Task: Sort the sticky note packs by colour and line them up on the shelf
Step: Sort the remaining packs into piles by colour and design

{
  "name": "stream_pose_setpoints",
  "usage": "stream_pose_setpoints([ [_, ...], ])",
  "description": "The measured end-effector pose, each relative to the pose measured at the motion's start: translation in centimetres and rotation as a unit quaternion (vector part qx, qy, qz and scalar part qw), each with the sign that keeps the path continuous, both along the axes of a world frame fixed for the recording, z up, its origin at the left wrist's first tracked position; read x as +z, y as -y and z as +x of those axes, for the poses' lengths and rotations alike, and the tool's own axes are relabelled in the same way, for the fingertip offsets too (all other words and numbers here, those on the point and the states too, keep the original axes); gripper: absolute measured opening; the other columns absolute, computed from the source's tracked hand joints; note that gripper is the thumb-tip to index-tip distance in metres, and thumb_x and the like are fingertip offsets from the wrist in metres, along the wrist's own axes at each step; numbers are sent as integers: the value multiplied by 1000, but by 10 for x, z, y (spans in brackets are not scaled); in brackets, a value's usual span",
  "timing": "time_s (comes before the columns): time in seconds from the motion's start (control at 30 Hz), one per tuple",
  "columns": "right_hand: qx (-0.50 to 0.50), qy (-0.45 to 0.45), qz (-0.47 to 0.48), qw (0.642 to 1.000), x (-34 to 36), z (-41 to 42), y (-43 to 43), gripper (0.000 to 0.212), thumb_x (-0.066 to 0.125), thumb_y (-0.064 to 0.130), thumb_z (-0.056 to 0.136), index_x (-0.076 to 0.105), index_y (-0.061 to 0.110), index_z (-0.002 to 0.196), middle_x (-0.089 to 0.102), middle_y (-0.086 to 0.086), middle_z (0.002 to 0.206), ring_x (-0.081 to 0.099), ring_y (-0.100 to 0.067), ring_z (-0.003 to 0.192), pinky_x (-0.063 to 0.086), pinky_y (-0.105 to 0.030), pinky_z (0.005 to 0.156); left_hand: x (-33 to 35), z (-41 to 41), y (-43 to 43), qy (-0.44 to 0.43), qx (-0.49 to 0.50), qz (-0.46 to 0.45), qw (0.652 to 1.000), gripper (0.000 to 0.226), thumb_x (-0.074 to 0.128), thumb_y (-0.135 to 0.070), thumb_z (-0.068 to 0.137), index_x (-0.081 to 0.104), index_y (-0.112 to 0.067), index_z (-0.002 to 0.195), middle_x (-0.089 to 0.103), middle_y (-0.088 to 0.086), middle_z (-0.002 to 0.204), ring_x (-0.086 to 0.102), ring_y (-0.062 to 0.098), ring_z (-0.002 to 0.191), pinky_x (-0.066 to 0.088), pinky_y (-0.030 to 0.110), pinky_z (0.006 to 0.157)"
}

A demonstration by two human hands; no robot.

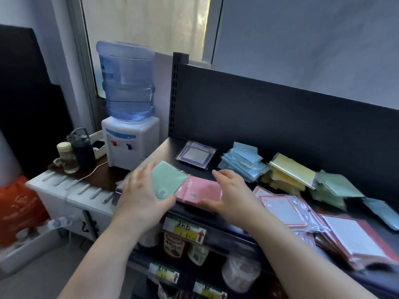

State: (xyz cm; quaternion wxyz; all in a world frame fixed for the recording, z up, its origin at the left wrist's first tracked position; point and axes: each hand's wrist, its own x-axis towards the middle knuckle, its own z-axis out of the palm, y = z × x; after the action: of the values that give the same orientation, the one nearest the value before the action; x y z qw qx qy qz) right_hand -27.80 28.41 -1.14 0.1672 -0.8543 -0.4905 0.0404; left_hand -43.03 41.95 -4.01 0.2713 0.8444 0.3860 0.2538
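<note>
Left hand (140, 197) grips a green pack (168, 182), held just above the shelf (166, 151). Right hand (235, 193) is cupped over the pink stack (200, 193) beneath it; with the blur we cannot tell whether it pinches or only steadies. The green pile (332, 186) lies well beyond the right hand, past the blue pile (241, 162) and yellow pile (289, 175). We judge it best to carry the pack flat across and square its edges on landing.

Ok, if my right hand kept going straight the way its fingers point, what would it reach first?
Probably the purple-bordered packs at the back left of the shelf. The right hand points its fingers over the pink packs toward them, though depth is unclear.
</note>
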Motion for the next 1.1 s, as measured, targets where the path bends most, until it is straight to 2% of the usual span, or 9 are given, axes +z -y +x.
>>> stream_pose_setpoints([
  [0.3, -124, 42, 63, 989, 20, 32, 91, 70, 60, 46, 88, 32, 22, 147, 35, 8, 146, 28, -10, 135, 22, -18, 107, 29, 90, 50, 23, -176, 44, 983, 88, 74, -39, 72, 30, -24, 146, 40, 1, 137, 38, 21, 127, 30, 31, 106],
  [0.4, -178, 37, 60, 982, 19, 41, 128, 69, 60, 47, 87, 32, 27, 147, 33, 11, 147, 27, -8, 135, 26, -21, 108, 35, 121, 79, 30, -242, 53, 968, 83, 75, -38, 75, 34, -26, 145, 39, -1, 135, 39, 19, 125, 30, 28, 103],
  [0.57, -247, 50, 53, 966, 18, 55, 190, 71, 58, 47, 89, 27, 26, 149, 31, 11, 147, 26, -8, 135, 23, -18, 106, 44, 163, 137, 10, -329, 70, 942, 80, 69, -44, 80, 31, -27, 147, 36, -4, 138, 37, 17, 127, 34, 30, 101],
  [0.67, -279, 58, 54, 957, 17, 62, 227, 70, 57, 47, 89, 28, 26, 148, 33, 10, 146, 27, -9, 135, 25, -21, 107, 47, 187, 172, -7, -362, 90, 928, 79, 68, -45, 79, 32, -26, 147, 36, -3, 140, 38, 17, 128, 34, 31, 102],
  [0.87, -298, 58, 54, 951, 14, 79, 303, 71, 55, 49, 89, 27, 25, 149, 33, 8, 147, 27, -11, 135, 24, -24, 111, 55, 251, 236, -90, -359, 118, 921, 75, 64, -46, 80, 34, -25, 145, 36, 2, 137, 44, 22, 123, 42, 34, 97],
  [1.0, -294, 46, 51, 953, 13, 95, 356, 71, 53, 51, 90, 24, 26, 149, 31, 8, 146, 26, -11, 135, 25, -26, 111, 58, 285, 268, -130, -311, 123, 934, 59, 62, -40, 79, 47, -19, 131, 42, 6, 127, 44, 27, 118, 44, 35, 91],
  [1.1, -285, 41, 52, 956, 12, 110, 393, 71, 53, 51, 90, 24, 25, 149, 31, 7, 147, 26, -12, 136, 24, -27, 113, 57, 300, 293, -143, -288, 118, 939, 60, 61, -39, 81, 45, -20, 135, 40, 8, 132, 43, 28, 121, 42, 35, 88],
])
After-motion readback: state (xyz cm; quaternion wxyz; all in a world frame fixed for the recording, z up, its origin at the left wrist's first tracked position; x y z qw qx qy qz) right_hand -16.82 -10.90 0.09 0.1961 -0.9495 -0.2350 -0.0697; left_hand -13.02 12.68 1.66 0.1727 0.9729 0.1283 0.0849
